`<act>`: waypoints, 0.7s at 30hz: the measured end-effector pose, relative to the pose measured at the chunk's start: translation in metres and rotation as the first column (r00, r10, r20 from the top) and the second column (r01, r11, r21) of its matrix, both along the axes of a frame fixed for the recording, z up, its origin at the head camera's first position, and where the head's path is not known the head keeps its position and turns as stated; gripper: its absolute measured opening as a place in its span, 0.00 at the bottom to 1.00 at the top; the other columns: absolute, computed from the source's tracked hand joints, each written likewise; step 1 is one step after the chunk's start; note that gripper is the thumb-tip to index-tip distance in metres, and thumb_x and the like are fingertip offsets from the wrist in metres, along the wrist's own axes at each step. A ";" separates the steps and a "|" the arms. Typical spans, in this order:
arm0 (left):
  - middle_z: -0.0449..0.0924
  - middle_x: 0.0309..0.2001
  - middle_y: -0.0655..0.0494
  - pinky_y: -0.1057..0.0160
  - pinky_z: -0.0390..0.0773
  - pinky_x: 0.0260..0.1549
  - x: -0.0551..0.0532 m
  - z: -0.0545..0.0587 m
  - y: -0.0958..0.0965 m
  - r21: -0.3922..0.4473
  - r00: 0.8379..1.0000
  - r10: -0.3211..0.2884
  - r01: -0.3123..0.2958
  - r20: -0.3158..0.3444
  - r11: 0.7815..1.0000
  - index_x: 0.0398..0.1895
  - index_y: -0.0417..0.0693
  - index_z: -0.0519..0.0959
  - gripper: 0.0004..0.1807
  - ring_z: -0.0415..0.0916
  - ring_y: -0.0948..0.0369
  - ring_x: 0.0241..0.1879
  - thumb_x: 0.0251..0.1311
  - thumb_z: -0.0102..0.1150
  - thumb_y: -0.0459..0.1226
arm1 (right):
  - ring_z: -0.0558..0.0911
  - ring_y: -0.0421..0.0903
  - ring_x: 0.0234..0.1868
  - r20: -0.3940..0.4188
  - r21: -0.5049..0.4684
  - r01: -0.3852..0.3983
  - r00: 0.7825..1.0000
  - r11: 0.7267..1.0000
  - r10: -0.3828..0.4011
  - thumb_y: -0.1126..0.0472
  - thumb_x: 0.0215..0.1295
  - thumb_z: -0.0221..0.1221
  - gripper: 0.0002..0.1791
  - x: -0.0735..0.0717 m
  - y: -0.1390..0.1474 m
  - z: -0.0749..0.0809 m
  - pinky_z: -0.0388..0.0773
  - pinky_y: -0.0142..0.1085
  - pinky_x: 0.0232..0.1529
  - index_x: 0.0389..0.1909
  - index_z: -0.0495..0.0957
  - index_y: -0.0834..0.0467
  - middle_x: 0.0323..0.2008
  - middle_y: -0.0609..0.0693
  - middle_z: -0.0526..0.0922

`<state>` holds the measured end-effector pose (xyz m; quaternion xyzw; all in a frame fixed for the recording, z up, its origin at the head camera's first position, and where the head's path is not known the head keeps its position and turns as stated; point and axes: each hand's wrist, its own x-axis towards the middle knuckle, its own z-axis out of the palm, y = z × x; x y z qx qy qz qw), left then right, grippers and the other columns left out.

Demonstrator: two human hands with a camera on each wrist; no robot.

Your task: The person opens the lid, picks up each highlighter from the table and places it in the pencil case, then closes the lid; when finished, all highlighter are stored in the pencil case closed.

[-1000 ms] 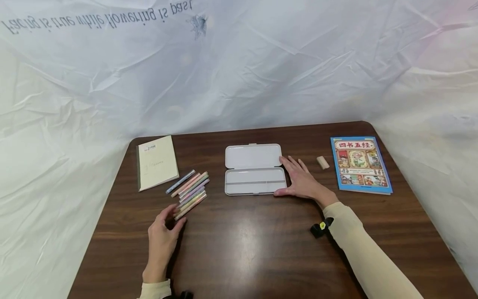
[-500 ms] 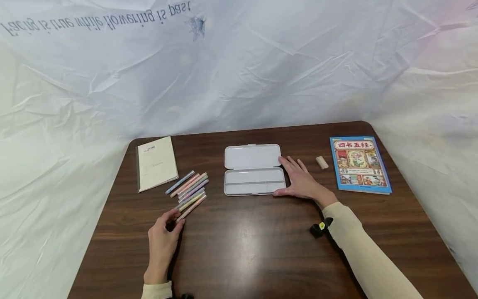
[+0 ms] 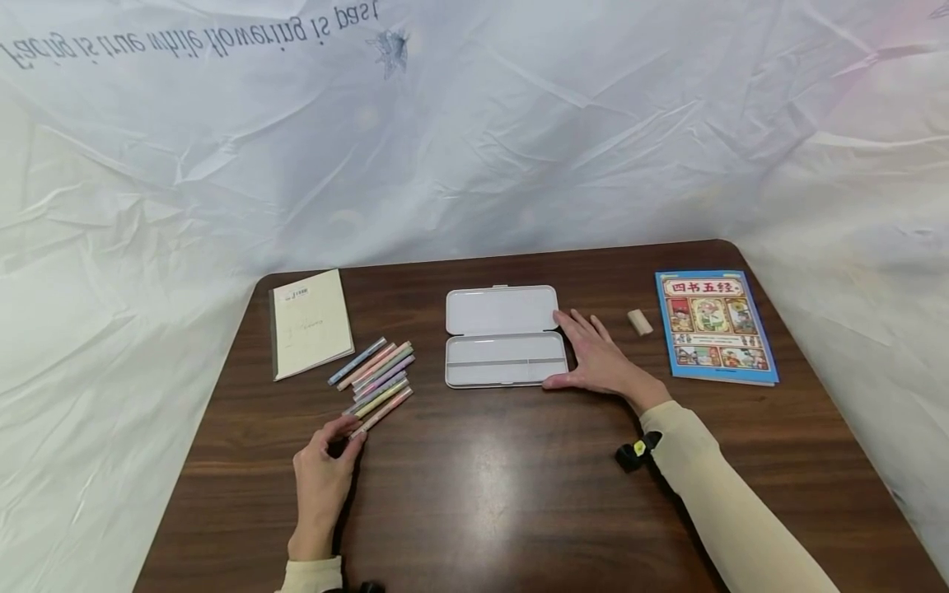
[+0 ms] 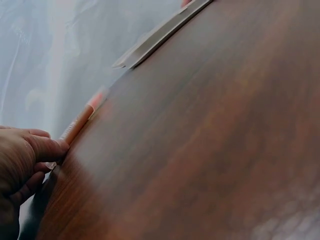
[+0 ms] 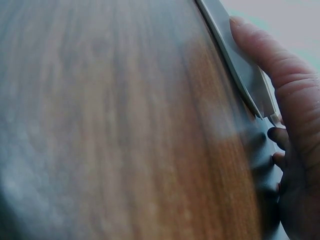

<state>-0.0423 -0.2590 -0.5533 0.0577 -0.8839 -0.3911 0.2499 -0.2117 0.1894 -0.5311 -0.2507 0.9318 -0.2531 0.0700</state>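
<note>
My left hand (image 3: 323, 473) pinches the near end of an orange-pink marker (image 3: 387, 409) between thumb and fingers; the left wrist view shows the same marker (image 4: 80, 121) at the fingertips. It lies at the front of a row of several pastel markers (image 3: 381, 371). In the middle of the table an opened white pencil case (image 3: 504, 347) lies flat, its lid (image 3: 501, 310) folded back. My right hand (image 3: 599, 360) rests at its right side with fingers spread, the thumb at the front corner. In the right wrist view the thumb touches the case's edge (image 5: 235, 60).
A cream notebook (image 3: 311, 324) lies at the back left of the brown table (image 3: 482, 486). To the right are a small beige block (image 3: 640, 322) and a blue-bordered picture book (image 3: 716, 328). A white sheet (image 3: 474, 148) hangs behind the table.
My left thumb and fingers have closed on the front marker, which now sits slightly apart from the others. My right hand and the pencil case have stayed in place.
</note>
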 end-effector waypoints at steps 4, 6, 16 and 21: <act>0.91 0.38 0.52 0.81 0.72 0.46 -0.001 0.001 0.000 0.026 1.000 -0.013 0.013 0.006 1.000 0.43 0.41 0.89 0.16 0.88 0.50 0.40 0.51 0.80 0.25 | 0.47 0.63 0.84 0.001 0.003 0.000 1.000 1.000 0.000 0.27 0.51 0.73 0.72 0.000 0.000 -0.001 0.35 0.64 0.79 0.85 0.47 0.61 0.84 0.61 0.53; 0.91 0.38 0.52 0.81 0.72 0.47 -0.001 0.002 0.001 0.027 1.000 -0.016 0.016 0.007 1.000 0.43 0.41 0.89 0.15 0.88 0.51 0.41 0.52 0.80 0.25 | 0.47 0.63 0.84 0.000 0.007 0.000 1.000 1.000 0.000 0.27 0.51 0.73 0.72 -0.001 0.001 -0.002 0.35 0.64 0.79 0.85 0.46 0.61 0.84 0.61 0.53; 0.91 0.39 0.52 0.81 0.72 0.45 -0.007 0.009 0.005 0.010 1.000 -0.031 0.031 0.000 0.999 0.44 0.42 0.90 0.16 0.87 0.55 0.39 0.52 0.81 0.26 | 0.46 0.62 0.84 0.006 0.014 0.003 1.000 1.000 -0.003 0.28 0.51 0.73 0.72 -0.001 0.001 -0.001 0.35 0.63 0.80 0.85 0.47 0.60 0.84 0.60 0.53; 0.91 0.39 0.51 0.82 0.72 0.46 -0.010 0.012 0.006 0.008 0.998 -0.055 0.055 0.006 0.998 0.45 0.42 0.89 0.16 0.88 0.52 0.41 0.52 0.80 0.26 | 0.47 0.62 0.84 0.009 0.017 0.000 1.000 1.000 -0.001 0.27 0.51 0.73 0.72 -0.001 0.001 -0.003 0.35 0.63 0.80 0.85 0.46 0.60 0.84 0.60 0.53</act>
